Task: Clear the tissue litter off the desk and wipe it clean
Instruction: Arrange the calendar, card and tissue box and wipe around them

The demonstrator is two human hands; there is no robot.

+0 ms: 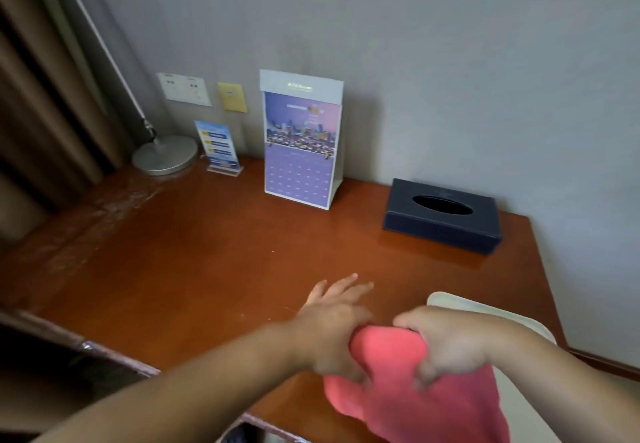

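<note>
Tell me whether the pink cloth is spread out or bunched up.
Bunched up. The cloth hangs in crumpled folds from the right hand, which grips its top; it is not laid flat on the desk.

This looks like a hotel guest room. A polished wooden bench (207, 252) stands against a plain grey wall (450, 62), carrying a dark covered tissue box (443, 216), a standing calendar card (299, 145), a small notice in a clear holder (218, 146) and a lamp base (164, 155). A socket panel (184, 89) sits above, and heavy brown curtains (45, 79) hang alongside.
</note>
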